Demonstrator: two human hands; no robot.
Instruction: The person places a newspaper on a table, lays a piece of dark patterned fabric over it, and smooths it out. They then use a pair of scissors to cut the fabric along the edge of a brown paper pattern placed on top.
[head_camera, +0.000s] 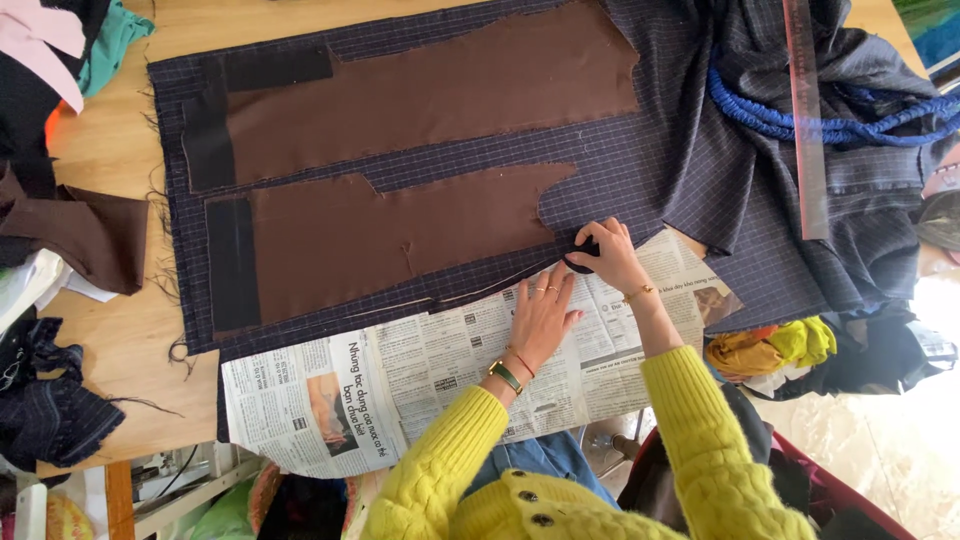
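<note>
Two brown fabric pieces, an upper one (430, 90) and a lower one (400, 235), lie on dark checked cloth (640, 165) spread over a wooden table (110, 160). A sheet of newspaper (440, 370) covers the cloth's near edge. My left hand (545, 315) rests flat on the newspaper with fingers spread. My right hand (605, 250) grips a small dark round object (580, 262), pressed at the lower brown piece's near right corner. What the object is I cannot tell. I wear yellow knitted sleeves, a wristwatch and bracelets.
A long clear ruler (806, 120) lies on bunched checked cloth at the right, by a blue cord (800, 120). Fabric scraps pile along the left edge: brown (90, 235), dark checked (50, 410), pink and green. Yellow cloth (770, 345) hangs off the right.
</note>
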